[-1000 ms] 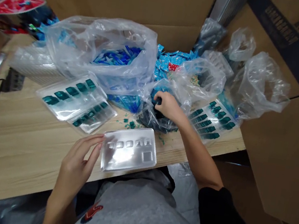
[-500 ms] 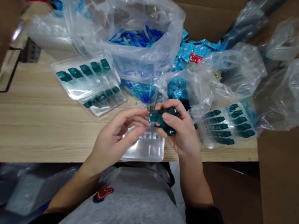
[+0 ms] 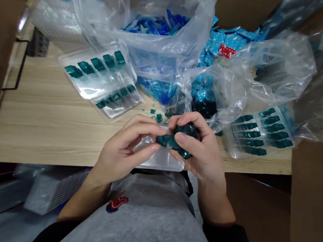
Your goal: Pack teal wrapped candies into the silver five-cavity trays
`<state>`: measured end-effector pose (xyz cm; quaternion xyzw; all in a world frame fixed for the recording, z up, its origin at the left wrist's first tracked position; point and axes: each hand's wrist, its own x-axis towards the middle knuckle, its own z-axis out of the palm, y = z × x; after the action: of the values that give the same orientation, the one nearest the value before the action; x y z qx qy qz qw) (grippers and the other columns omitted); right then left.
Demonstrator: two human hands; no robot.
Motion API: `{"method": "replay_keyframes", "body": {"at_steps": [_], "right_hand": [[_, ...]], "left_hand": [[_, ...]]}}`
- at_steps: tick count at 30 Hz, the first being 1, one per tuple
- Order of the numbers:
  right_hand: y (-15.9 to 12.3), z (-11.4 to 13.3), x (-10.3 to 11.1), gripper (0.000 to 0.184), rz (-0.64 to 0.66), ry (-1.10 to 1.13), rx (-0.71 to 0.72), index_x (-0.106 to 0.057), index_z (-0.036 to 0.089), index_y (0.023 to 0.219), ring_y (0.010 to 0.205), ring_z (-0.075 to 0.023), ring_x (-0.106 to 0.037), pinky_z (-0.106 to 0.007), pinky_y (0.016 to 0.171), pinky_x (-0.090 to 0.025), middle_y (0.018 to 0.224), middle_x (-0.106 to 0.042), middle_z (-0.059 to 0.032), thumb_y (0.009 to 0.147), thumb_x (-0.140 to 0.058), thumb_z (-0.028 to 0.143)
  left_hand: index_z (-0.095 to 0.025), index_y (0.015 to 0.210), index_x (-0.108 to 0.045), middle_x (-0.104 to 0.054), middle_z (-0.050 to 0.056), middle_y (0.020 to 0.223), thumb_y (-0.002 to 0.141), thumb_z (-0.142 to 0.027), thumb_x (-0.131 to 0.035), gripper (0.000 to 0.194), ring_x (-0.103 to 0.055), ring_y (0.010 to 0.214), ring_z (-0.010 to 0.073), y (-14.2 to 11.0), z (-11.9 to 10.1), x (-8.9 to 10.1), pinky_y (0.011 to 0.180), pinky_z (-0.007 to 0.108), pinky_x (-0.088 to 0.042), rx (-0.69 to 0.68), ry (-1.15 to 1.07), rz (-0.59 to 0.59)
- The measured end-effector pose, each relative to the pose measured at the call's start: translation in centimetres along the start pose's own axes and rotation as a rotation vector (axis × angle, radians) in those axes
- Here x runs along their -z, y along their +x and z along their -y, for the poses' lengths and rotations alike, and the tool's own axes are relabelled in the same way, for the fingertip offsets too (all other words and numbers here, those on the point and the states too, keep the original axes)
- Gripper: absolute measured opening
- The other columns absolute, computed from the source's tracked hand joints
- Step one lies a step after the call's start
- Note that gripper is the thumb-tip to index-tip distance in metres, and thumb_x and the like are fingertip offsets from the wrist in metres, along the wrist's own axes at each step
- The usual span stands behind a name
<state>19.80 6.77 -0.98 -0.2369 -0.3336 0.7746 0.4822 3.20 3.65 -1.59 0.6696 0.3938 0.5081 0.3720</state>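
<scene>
The right hand's fingers are wrapping firmly around a dark teal plastic cluster above a clear plastic tray, while the left hand's fingers are pinching its end narrowly, steadying it over the worktop.

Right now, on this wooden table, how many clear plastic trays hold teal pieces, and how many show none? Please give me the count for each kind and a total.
Clear plastic trays holding teal pieces: 3 (large left tray, small left tray, right tray)
Clear plastic tray showing no teal pieces, partly hidden: 1
Total: 4
</scene>
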Motion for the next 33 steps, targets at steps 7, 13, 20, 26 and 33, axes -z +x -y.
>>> {"method": "replay_keyframes", "body": {"at_steps": [7,13,20,26,33], "right_hand": [[-0.1,0.0,-0.3,0.018,-0.025,-0.007,0.004,-0.061,0.023,0.088,0.056,-0.0064,-0.055,-0.019,0.045,-0.046,0.087,-0.061,0.0034,0.08,-0.077,0.023],[-1.5,0.2,-0.6,0.029,0.043,-0.933,0.526,-0.069,0.025,0.101,0.101,-0.015,-0.064,-0.031,0.089,-0.056,0.099,-0.066,-0.0011,0.083,-0.064,0.002],[-1.6,-0.2,0.0,0.021,0.132,-1.321,0.742,-0.068,0.025,0.106,0.093,-0.015,-0.063,-0.03,0.079,-0.058,0.101,-0.063,-0.0045,0.093,-0.059,0.011],[-1.9,-0.2,-0.7,0.02,0.003,-1.204,0.707,-0.067,0.027,0.101,0.096,-0.018,-0.064,-0.035,0.08,-0.058,0.105,-0.064,-0.0041,0.089,-0.065,0.011],[-1.8,-1.5,-1.3,0.02,-0.053,-1.249,0.656,-0.065,0.024,0.109,0.105,-0.0186,-0.061,-0.037,0.09,-0.055,0.108,-0.062,-0.0066,0.093,-0.065,0.013]], "left_hand": [[-0.028,0.112,-0.07,-0.067,0.002,0.103,0.092,-0.017,-0.066,0.023,-0.066,0.099,0.0133,-0.6,0.5,0.1,0.081,0.023,-0.056,0.053,-0.094,-0.132],[-0.027,0.102,-0.074,-0.071,0.0,0.096,0.092,-0.035,-0.068,0.014,-0.068,0.086,0.0102,-1.0,0.4,0.5,0.077,0.02,-0.057,0.209,-0.275,-0.227],[-0.027,0.088,-0.072,-0.069,-0.002,0.084,0.088,-0.046,-0.071,0.019,-0.063,0.063,0.0077,-0.3,-0.2,0.3,0.057,0.019,-0.057,0.34,-0.426,-0.189],[-0.029,0.091,-0.073,-0.068,-0.004,0.085,0.086,-0.043,-0.074,0.015,-0.065,0.071,0.0057,-0.6,0.0,-0.1,0.066,0.015,-0.057,0.386,-0.508,-0.251],[-0.026,0.093,-0.071,-0.07,-0.002,0.093,0.086,-0.046,-0.073,0.021,-0.066,0.088,0.0089,-1.6,0.4,-1.1,0.078,0.019,-0.054,0.282,-0.215,-0.474]]}}
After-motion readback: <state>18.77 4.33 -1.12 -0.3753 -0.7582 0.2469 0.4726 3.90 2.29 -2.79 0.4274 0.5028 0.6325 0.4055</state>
